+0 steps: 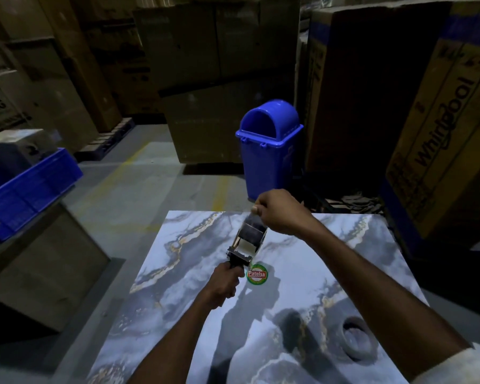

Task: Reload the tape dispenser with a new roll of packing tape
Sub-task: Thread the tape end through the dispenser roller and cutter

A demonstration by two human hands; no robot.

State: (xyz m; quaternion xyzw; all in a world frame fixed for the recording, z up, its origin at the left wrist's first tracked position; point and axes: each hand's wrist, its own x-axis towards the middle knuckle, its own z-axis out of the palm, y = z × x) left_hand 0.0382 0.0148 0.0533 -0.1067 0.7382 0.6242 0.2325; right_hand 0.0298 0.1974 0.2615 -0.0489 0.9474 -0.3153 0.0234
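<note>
We are observing the left hand (224,284) clenching the handle of the tape dispenser (245,245), which is hovering above the marble-patterned table (330,273). The right hand (280,212) is pinching what appears to be a tape strip at the dispenser's far end. A roll of tape (355,339) is lying at the table's near right.

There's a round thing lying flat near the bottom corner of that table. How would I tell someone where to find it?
Start at the marbled table. Follow the right forearm back toward the near right corner: a grey tape roll lies flat there. Unlike the green round sticker mid-table, it is a raised ring with a hollow centre.
</note>
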